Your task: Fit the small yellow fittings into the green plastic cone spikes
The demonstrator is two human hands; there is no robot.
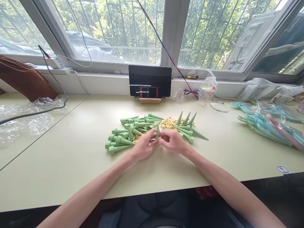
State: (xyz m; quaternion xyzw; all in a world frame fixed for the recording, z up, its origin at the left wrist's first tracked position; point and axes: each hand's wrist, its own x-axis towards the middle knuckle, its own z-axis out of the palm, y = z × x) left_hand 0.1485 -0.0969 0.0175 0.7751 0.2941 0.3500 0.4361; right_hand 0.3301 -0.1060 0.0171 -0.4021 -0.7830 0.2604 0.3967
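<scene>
Between my two hands a green plant watering spike [158, 130] stands with its point upward. My left hand [146, 146] is closed around its left side near the base. From the right, the fingertips of my right hand [173, 142] pinch at the same base, which they partly hide. Left of my hands lies a heap of green watering spikes [121, 139], most on their sides. More spikes [187, 131] lie to the right, with a few upright behind them. Small yellow pieces [169, 123] are piled just beyond my fingers.
A tablet [150, 77] leans at the back with a phone [150, 92] before it. Teal and pink items in plastic [270, 126] lie at the right. At the left are clear wrap [38, 120], a brown bag [23, 77] and a dark cable [35, 113] across the table [71, 171].
</scene>
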